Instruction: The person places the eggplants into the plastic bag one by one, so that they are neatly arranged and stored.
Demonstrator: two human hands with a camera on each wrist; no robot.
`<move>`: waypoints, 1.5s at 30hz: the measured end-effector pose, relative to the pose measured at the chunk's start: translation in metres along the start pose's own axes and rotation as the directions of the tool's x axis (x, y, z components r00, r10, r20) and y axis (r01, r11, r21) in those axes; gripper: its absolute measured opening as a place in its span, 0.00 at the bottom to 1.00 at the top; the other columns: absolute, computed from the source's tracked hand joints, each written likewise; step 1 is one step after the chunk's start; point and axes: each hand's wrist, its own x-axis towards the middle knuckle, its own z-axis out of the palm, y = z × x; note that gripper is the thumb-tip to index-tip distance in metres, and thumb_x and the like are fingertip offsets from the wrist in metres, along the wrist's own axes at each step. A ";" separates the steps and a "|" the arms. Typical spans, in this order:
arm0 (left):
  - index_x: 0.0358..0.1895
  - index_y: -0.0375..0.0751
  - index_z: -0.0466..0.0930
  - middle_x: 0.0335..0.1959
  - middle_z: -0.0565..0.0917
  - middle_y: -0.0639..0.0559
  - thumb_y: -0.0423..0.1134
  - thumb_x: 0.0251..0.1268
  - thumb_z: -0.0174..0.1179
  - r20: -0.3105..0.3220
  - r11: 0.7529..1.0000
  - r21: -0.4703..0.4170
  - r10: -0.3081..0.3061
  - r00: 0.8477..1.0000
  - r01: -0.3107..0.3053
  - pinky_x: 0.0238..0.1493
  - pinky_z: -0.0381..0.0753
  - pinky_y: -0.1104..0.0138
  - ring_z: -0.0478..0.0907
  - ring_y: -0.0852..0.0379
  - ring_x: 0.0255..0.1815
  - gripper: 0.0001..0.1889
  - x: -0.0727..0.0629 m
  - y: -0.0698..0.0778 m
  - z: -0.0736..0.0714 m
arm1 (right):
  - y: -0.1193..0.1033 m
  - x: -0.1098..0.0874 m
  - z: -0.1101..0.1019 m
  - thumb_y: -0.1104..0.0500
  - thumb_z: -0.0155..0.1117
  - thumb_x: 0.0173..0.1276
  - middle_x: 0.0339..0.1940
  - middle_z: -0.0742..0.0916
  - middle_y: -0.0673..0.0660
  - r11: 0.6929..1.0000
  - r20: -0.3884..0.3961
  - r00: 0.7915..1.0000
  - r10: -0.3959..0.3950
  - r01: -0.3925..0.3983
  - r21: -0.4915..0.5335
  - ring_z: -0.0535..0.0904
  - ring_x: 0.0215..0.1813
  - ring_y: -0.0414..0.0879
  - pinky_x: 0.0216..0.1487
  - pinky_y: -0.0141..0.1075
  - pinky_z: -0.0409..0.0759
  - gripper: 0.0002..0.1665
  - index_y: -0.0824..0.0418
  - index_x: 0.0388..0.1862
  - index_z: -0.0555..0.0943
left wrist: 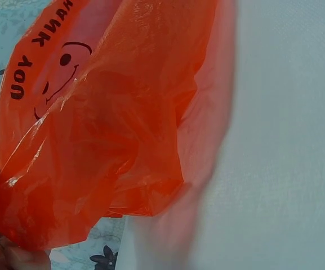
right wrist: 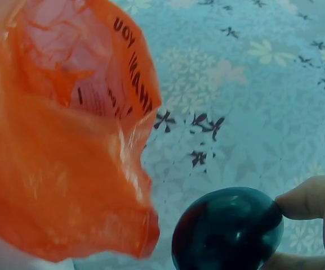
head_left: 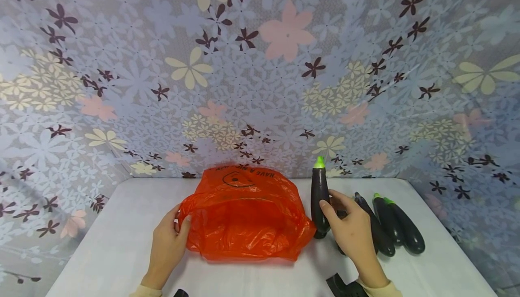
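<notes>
An orange-red plastic bag (head_left: 248,225) with a printed smiley and black lettering stands on the white table, its mouth spread open. My left hand (head_left: 168,240) pinches the bag's left edge between thumb and fingers. In my right hand (head_left: 351,227) an eggplant (head_left: 319,193) is held upright, green stem end up, just right of the bag. From the right wrist view, the dark rounded end of the eggplant (right wrist: 227,230) faces the camera, with fingertips (right wrist: 306,199) at its side. The left wrist view shows the bag (left wrist: 111,129) rising from the pinching fingers.
Several more eggplants (head_left: 404,227) lie on the right side of the white table (head_left: 134,215), partly behind my right hand. Flower-patterned cloth (head_left: 260,85) rises behind the table and along both sides.
</notes>
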 end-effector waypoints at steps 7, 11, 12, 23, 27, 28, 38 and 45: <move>0.62 0.28 0.75 0.31 0.76 0.47 0.35 0.70 0.61 -0.014 1.000 -0.010 0.004 1.000 -0.005 0.22 0.70 0.71 0.67 0.59 0.23 0.21 -0.001 -0.001 0.000 | -0.014 -0.010 0.004 0.49 0.66 0.72 0.46 0.88 0.56 0.998 0.023 1.000 -0.012 0.011 0.056 0.83 0.46 0.48 0.40 0.34 0.80 0.23 0.58 0.61 0.83; 0.62 0.28 0.76 0.30 0.75 0.48 0.35 0.70 0.61 -0.020 1.000 -0.016 -0.001 1.000 0.001 0.21 0.70 0.71 0.67 0.60 0.23 0.21 -0.002 -0.002 -0.001 | -0.021 -0.016 0.010 0.50 0.67 0.71 0.45 0.87 0.55 0.994 0.058 0.998 -0.013 0.007 0.108 0.82 0.46 0.46 0.40 0.31 0.81 0.23 0.58 0.62 0.82; 0.62 0.28 0.76 0.30 0.75 0.48 0.35 0.70 0.61 -0.018 1.000 -0.013 -0.004 1.000 0.004 0.21 0.70 0.71 0.67 0.59 0.23 0.21 -0.002 -0.002 -0.001 | -0.022 -0.017 0.011 0.50 0.67 0.71 0.45 0.86 0.55 0.993 0.066 0.998 -0.012 0.004 0.119 0.81 0.46 0.46 0.40 0.31 0.81 0.23 0.57 0.62 0.82; 0.62 0.26 0.75 0.35 0.79 0.44 0.34 0.70 0.60 -0.033 1.000 -0.017 0.018 0.999 -0.018 0.22 0.71 0.71 0.67 0.60 0.23 0.21 -0.003 -0.001 -0.001 | -0.037 -0.029 0.028 0.56 0.72 0.66 0.42 0.86 0.52 0.976 0.125 0.989 -0.081 0.053 0.211 0.81 0.41 0.43 0.39 0.34 0.83 0.21 0.56 0.58 0.85; 0.62 0.27 0.75 0.35 0.79 0.44 0.34 0.70 0.60 -0.035 1.000 -0.019 0.019 0.999 -0.019 0.22 0.70 0.71 0.67 0.60 0.23 0.21 -0.004 0.000 -0.001 | -0.041 -0.034 0.032 0.55 0.72 0.66 0.41 0.86 0.50 0.968 0.167 0.981 -0.102 0.059 0.245 0.80 0.41 0.42 0.37 0.33 0.82 0.21 0.54 0.58 0.85; 0.62 0.27 0.75 0.36 0.79 0.43 0.35 0.70 0.60 -0.036 1.000 -0.018 0.018 0.999 -0.019 0.22 0.70 0.71 0.67 0.60 0.23 0.21 -0.004 0.000 -0.001 | -0.042 -0.035 0.033 0.55 0.72 0.66 0.40 0.85 0.50 0.967 0.178 0.978 -0.106 0.059 0.249 0.80 0.41 0.41 0.37 0.34 0.82 0.20 0.54 0.57 0.85; 0.63 0.28 0.75 0.39 0.81 0.42 0.35 0.70 0.61 -0.027 1.000 -0.017 0.004 1.000 -0.004 0.22 0.71 0.71 0.67 0.60 0.23 0.22 -0.006 0.000 -0.002 | -0.051 -0.043 0.044 0.53 0.73 0.65 0.36 0.84 0.46 0.962 0.299 0.947 -0.116 0.032 0.272 0.80 0.41 0.42 0.36 0.33 0.82 0.18 0.51 0.53 0.86; 0.63 0.27 0.74 0.40 0.81 0.41 0.35 0.70 0.61 -0.027 1.000 -0.014 0.001 1.000 -0.002 0.21 0.71 0.71 0.67 0.59 0.22 0.22 -0.008 0.000 -0.003 | -0.053 -0.049 0.053 0.50 0.72 0.65 0.36 0.84 0.44 0.969 0.366 0.919 -0.150 0.062 0.240 0.79 0.41 0.42 0.36 0.32 0.81 0.17 0.51 0.52 0.87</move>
